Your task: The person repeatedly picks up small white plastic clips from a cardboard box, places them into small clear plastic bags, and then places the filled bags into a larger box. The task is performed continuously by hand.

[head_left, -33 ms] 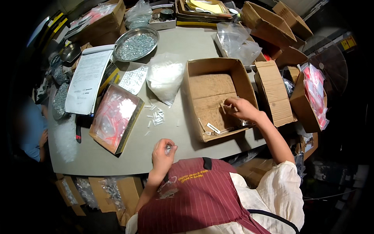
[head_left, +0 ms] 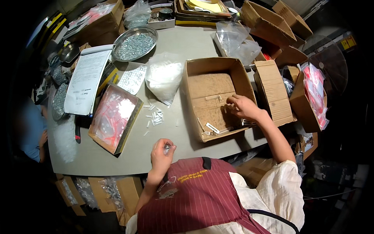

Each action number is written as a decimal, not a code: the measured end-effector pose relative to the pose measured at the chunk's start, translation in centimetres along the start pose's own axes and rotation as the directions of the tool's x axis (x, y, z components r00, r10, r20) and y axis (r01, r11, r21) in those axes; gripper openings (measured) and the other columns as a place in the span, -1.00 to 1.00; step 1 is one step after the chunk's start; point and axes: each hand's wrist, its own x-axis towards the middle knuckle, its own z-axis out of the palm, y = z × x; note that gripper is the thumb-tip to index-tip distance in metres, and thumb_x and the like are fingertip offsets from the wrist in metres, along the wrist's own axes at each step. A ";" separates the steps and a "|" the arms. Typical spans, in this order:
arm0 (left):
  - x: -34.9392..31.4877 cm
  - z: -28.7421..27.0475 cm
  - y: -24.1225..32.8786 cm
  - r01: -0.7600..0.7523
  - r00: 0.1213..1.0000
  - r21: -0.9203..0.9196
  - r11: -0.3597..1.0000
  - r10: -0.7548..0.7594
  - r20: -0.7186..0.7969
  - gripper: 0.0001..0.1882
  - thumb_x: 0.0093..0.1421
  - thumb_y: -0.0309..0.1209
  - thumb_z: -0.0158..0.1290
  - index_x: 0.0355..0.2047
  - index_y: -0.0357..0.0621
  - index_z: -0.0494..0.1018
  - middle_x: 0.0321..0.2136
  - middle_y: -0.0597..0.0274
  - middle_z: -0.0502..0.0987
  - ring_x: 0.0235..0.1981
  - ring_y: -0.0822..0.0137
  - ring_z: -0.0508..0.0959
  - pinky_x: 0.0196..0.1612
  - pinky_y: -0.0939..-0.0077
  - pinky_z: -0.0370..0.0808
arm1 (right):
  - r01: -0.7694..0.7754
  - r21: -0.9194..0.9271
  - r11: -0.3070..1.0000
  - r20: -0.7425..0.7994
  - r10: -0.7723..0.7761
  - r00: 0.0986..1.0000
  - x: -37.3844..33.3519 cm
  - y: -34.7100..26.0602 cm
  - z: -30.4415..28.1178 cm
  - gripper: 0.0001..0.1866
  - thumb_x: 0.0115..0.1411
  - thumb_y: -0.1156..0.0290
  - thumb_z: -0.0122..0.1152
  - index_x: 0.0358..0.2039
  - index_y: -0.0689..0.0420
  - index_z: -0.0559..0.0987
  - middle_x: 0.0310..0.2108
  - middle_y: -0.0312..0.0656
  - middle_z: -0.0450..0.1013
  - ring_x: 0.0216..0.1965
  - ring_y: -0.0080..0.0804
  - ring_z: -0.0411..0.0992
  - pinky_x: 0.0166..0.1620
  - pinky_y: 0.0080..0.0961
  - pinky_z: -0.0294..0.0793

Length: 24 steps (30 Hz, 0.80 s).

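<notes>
My left hand [head_left: 161,152] is closed around a small clear plastic bag [head_left: 167,149] with something shiny in it, just above the near table edge. Into the open cardboard box [head_left: 189,97] reaches my right hand [head_left: 242,107], its bent fingers loosely apart and nothing visible between them. Beside its fingertips, a slim metal piece [head_left: 213,98] lies on the box floor. A slotted metal plate [head_left: 212,128] and several small metal parts rest in the box's near end. What lies under my right palm is hidden.
Small white plastic pieces [head_left: 157,117] lie loose on the table [head_left: 171,128]. Left of them stand a box of red-and-clear bags [head_left: 113,117], a clipboard [head_left: 87,80] and a metal bowl of screws [head_left: 135,43]. A white-filled bag [head_left: 164,78] adjoins the box. A person [head_left: 33,130] is at far left.
My right hand has drawn back slightly from the slim metal piece, which now lies in fuller view on the box floor. My left hand keeps its hold on the small bag.
</notes>
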 end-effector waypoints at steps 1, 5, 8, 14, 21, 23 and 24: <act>0.1 0.1 0.0 0.008 1.000 0.006 1.000 -0.008 0.005 -0.84 0.17 -0.50 0.28 -0.32 -0.18 0.49 -0.44 0.20 0.55 -0.40 0.30 0.57 -0.26 0.40 0.50 | -0.022 -0.158 0.987 0.052 0.031 0.998 -0.4 0.4 -0.4 -0.60 0.04 0.39 0.30 -0.06 0.13 0.56 -0.07 -0.03 0.53 -0.01 0.00 0.49 0.08 -0.21 0.44; 0.0 0.6 0.3 0.110 0.992 -0.020 0.994 -0.109 0.067 -0.83 0.17 -0.46 0.30 -0.31 -0.14 0.49 -0.37 0.20 0.57 -0.28 0.15 0.55 -0.17 0.29 0.48 | 0.179 -0.594 0.784 0.355 0.055 0.933 -2.2 -0.2 0.8 -0.59 0.06 0.37 0.25 -0.04 0.14 0.57 -0.04 -0.15 0.54 0.08 -0.22 0.44 0.17 -0.27 0.31; -0.1 1.1 0.6 0.138 0.988 -0.036 0.990 -0.135 0.075 -0.81 0.17 -0.43 0.30 -0.28 -0.12 0.50 -0.33 0.20 0.58 -0.21 0.07 0.55 -0.12 0.23 0.48 | 0.330 -0.621 0.711 0.370 -0.105 0.923 -1.3 0.4 1.4 -0.61 0.10 0.33 0.20 -0.04 0.13 0.56 -0.06 -0.17 0.54 0.07 -0.28 0.42 0.18 -0.30 0.28; 0.0 0.7 -0.1 0.168 0.985 -0.060 0.984 -0.170 -0.040 -0.79 0.19 -0.42 0.30 -0.23 -0.13 0.49 -0.33 0.18 0.58 -0.20 0.07 0.56 -0.11 0.24 0.49 | 0.076 -0.411 0.909 -0.084 -0.121 0.989 1.1 -1.2 -3.6 -0.63 0.01 0.34 0.39 -0.17 0.15 0.53 -0.20 -0.12 0.52 -0.04 -0.09 0.45 0.13 -0.18 0.33; -0.4 1.6 -0.5 0.152 0.988 -0.115 0.982 -0.151 0.011 -0.83 0.21 -0.52 0.26 -0.27 -0.18 0.47 -0.42 0.28 0.55 -0.37 0.38 0.54 -0.25 0.45 0.49 | 0.328 -0.290 0.899 0.551 -0.123 0.825 -3.5 -5.4 -2.6 -0.55 0.09 0.31 0.34 0.02 0.12 0.59 -0.19 -0.04 0.57 -0.07 -0.06 0.53 0.08 -0.24 0.45; -0.4 2.0 -0.5 0.110 0.994 -0.127 0.986 -0.110 0.007 -0.84 0.21 -0.55 0.25 -0.28 -0.19 0.47 -0.47 0.33 0.53 -0.42 0.51 0.52 -0.30 0.55 0.48 | 0.194 -0.133 0.972 0.522 -0.098 0.847 -3.9 -5.7 -4.7 -0.50 0.07 0.35 0.33 0.06 0.15 0.55 -0.23 -0.04 0.58 -0.08 -0.04 0.54 0.03 -0.22 0.50; -0.2 1.7 -0.2 0.092 0.996 -0.123 0.988 -0.092 0.005 -0.84 0.21 -0.55 0.25 -0.28 -0.19 0.47 -0.47 0.33 0.53 -0.43 0.51 0.51 -0.31 0.55 0.48 | 0.126 -0.045 0.991 0.504 -0.087 0.859 -4.0 -6.0 -5.4 -0.48 0.06 0.38 0.32 0.08 0.17 0.53 -0.26 -0.04 0.58 -0.09 -0.03 0.55 0.00 -0.20 0.52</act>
